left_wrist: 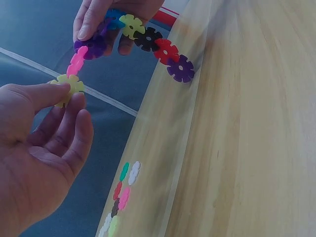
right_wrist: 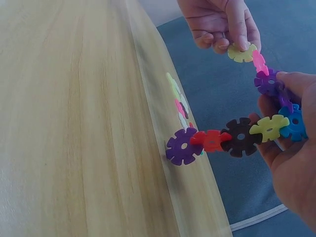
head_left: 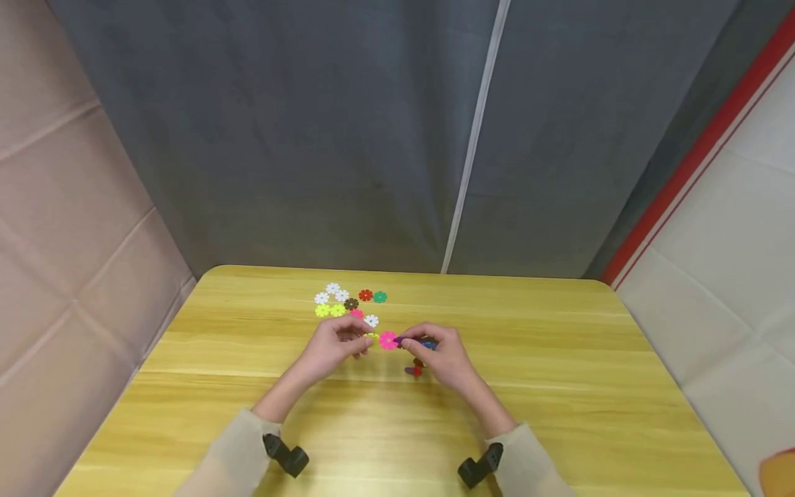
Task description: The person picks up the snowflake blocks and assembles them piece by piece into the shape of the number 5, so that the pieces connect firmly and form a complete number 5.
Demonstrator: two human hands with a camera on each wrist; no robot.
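Yellow wood table [head_left: 559, 386], grey curtain [head_left: 310, 138] behind, both hands' fingers [left_wrist: 59, 90] pinching disc chain [right_wrist: 237, 136]

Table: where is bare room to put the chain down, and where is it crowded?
The table is bare to the right of the right hand, to the left of the left hand, and near the front edge between the sleeves. It is crowded behind the hands, where the loose discs lie, and around the chain.
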